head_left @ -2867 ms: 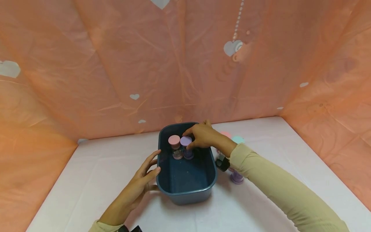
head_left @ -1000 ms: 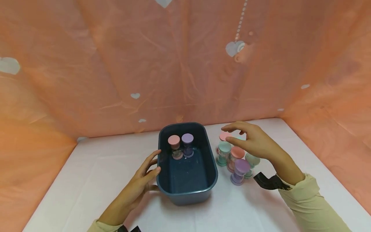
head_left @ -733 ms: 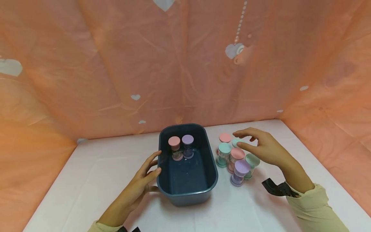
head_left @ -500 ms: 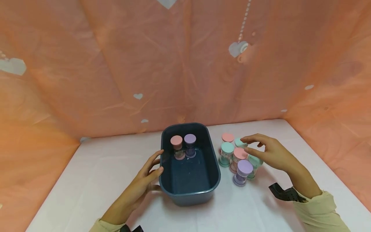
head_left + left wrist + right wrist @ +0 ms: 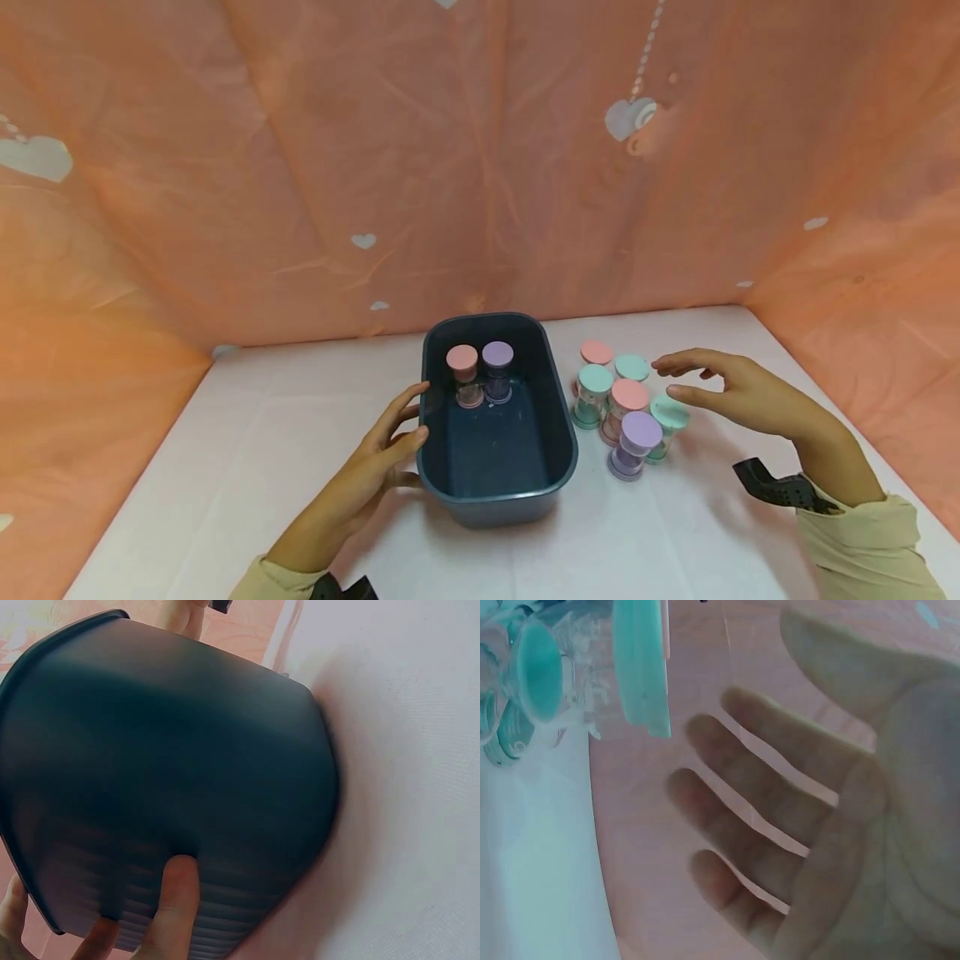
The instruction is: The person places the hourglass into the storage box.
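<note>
My left hand point(image 5: 371, 467) rests against the left side of a dark blue plastic bin point(image 5: 502, 512), fingers spread along its outer wall. Inside stand two small clear waisted containers shaped like hourglasses, one with a pink cap point(image 5: 462, 357), one with a purple cap point(image 5: 498, 354). Several similar containers cluster right of the bin, capped in pink, teal and purple point(image 5: 642, 430). My right hand point(image 5: 735, 393) hovers just right of this cluster with nothing in it, thumb and fingers apart. In the right wrist view, a teal-capped container point(image 5: 641, 667) is near the fingertips.
A white cloth point(image 5: 247, 467) covers the table. Orange sheeting with pale hearts point(image 5: 630, 118) hangs behind and at both sides, meeting the table's back edge. Black straps point(image 5: 783, 490) are at both wrists.
The right hand let go of the purple-capped container inside the bin, left the bin, and moved right over the cluster to its right side. The left hand stays at the bin.
</note>
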The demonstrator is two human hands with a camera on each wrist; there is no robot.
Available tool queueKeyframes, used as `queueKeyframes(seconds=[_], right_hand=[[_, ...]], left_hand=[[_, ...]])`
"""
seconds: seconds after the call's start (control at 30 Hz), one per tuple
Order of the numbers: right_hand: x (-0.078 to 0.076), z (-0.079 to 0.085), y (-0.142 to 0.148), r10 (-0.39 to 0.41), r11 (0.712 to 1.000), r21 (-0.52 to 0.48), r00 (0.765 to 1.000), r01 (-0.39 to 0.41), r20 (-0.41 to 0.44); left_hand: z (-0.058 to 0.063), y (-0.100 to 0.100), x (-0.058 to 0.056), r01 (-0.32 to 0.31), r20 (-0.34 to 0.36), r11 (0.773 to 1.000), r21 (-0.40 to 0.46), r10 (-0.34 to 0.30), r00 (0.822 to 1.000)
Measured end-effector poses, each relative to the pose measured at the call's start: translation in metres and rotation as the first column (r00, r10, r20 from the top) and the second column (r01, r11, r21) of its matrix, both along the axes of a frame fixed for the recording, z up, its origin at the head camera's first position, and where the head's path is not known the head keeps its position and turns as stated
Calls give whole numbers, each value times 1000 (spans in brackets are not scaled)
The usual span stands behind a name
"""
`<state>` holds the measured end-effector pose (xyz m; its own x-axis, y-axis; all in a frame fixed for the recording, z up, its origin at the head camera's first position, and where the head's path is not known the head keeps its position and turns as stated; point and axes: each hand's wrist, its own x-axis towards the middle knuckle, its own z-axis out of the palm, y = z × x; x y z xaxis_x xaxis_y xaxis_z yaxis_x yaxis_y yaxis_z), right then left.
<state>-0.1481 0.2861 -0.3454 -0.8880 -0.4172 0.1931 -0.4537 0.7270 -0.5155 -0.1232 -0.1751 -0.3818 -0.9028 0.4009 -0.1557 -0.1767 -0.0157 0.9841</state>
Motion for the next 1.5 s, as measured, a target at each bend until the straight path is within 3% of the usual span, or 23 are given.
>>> queueKeyframes(seconds=[0.23,0.53,1.1,1.5], right_hand=[[2,-3,2,82,996,24,994,-84,69],[2,-5,5,102,995,12,991,-103,87],[-1,-8,13,158,986,38,987,-159,42],[-4,-17,8,206,976,54,976,-210,63]], left_hand=[[-1,-1,2,3,9,1000,1,-3,1000],[0,0,0,-27,23,1000,-16,27,999],[0,0,0,-11,-5,1000,4,11,1000],[1,2,1,-14,2,1000,1,14,1000]])
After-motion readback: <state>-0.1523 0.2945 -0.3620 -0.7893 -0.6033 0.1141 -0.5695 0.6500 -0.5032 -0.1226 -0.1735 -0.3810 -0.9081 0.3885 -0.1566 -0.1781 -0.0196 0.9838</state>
